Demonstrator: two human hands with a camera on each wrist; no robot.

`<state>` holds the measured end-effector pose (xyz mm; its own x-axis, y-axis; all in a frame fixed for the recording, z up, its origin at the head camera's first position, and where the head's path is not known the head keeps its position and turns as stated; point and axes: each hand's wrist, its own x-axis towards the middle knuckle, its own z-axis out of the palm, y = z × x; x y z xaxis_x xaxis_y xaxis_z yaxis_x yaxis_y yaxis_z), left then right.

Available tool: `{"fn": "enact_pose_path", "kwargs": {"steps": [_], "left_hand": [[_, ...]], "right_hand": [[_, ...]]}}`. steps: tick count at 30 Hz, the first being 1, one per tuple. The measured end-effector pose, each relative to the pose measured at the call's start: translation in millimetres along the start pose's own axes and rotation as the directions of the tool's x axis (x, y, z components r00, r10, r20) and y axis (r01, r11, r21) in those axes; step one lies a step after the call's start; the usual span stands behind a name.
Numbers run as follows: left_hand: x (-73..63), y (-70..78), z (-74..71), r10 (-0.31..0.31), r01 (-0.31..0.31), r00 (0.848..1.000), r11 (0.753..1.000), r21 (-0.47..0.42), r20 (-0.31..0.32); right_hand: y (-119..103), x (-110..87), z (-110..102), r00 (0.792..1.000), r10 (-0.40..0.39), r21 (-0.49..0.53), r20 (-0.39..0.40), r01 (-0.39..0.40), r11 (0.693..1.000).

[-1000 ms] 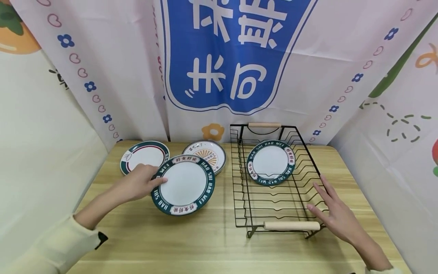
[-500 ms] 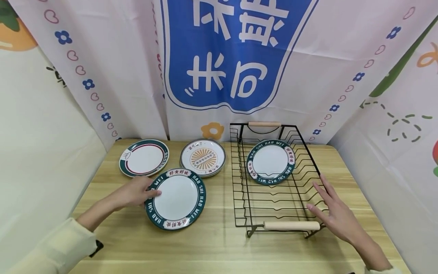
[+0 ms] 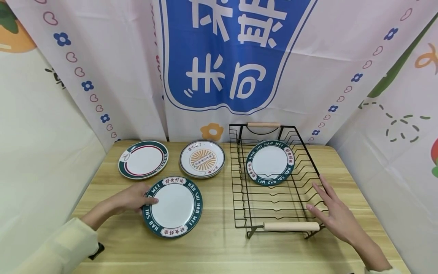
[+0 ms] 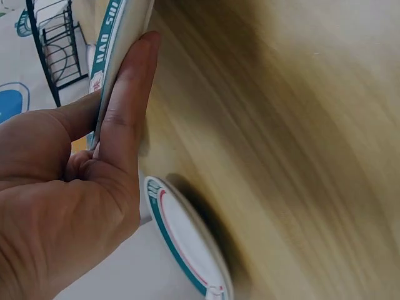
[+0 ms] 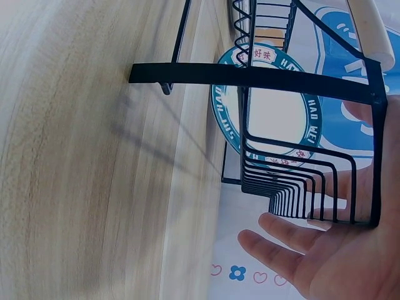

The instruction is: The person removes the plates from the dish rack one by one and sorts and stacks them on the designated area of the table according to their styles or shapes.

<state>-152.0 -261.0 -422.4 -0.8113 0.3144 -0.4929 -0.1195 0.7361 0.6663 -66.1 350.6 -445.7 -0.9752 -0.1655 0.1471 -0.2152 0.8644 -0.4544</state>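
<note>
My left hand [image 3: 135, 198] pinches the left rim of a white plate [image 3: 174, 207] with a teal lettered border, low over the table, thumb on top and fingers beneath. In the left wrist view that plate [image 4: 109, 47] appears edge-on between thumb and fingers. With fingers spread and fairly straight, my right hand [image 3: 337, 217] rests against the right side of a black wire dish rack [image 3: 273, 207] near its front wooden handle [image 3: 291, 226]. A matching teal-rimmed plate [image 3: 270, 163] leans in the rack's rear half. The right wrist view has the fingers [image 5: 275, 250] alongside the rack's wires.
Behind the held plate lie a green-and-red-rimmed plate [image 3: 143, 160] at the back left and a small stack of plates [image 3: 202, 159] with an orange sunburst, left of the rack. A printed cloth [image 3: 137, 76] hangs along the wooden table's [image 3: 219, 251] back edge.
My left hand has brought the plate toward me, slightly left and down, uncovering the sunburst plates and the green-and-red-rimmed plate. The right hand and rack have stayed put.
</note>
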Motion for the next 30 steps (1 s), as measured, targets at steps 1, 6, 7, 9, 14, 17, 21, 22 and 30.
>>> {"fn": "enact_pose_path", "kwargs": {"steps": [1,6,7,9,14,17,21,22,30], "left_hand": [[1.2,-1.7,0.2,0.003,-0.003,1.000,1.000,0.002,0.003],[5.1,-7.3,1.7,-0.004,0.004,1.000,1.000,0.001,0.001],[5.6,-8.2,2.1,-0.003,0.003,1.000,1.000,0.003,0.000],[6.9,-10.1,3.0,-0.011,0.011,1.000,1.000,0.005,-0.007],[11.2,-17.0,6.2,-0.044,0.045,0.999,0.999,0.024,-0.022],[13.3,-20.5,8.4,-0.063,0.064,0.998,0.997,0.040,-0.029],[14.3,-22.4,11.2,-0.079,0.081,0.996,0.995,0.053,-0.039],[14.3,-22.5,11.7,-0.086,0.088,0.995,0.995,0.054,-0.042],[17.6,-24.7,13.5,-0.063,0.067,0.997,0.987,0.145,-0.035]], "right_hand": [[0.1,-0.2,0.0,1.000,0.001,0.001,0.001,-0.001,1.000],[0.1,-0.2,-0.5,1.000,0.001,-0.002,-0.002,-0.001,1.000],[-0.1,0.1,-0.8,1.000,0.000,-0.002,-0.004,0.000,1.000],[-0.2,0.3,-1.0,1.000,-0.003,-0.002,-0.008,0.003,1.000],[-0.3,0.3,-1.0,1.000,-0.005,-0.008,-0.002,0.005,1.000],[-1.0,0.6,-1.5,1.000,-0.006,-0.007,-0.004,0.006,1.000],[-1.7,1.1,-2.0,1.000,-0.002,-0.004,-0.002,0.002,1.000],[-1.9,1.0,-2.1,1.000,-0.001,-0.004,-0.001,0.001,1.000],[-0.1,-0.2,-0.1,1.000,0.003,-0.002,0.006,-0.003,1.000]]}}
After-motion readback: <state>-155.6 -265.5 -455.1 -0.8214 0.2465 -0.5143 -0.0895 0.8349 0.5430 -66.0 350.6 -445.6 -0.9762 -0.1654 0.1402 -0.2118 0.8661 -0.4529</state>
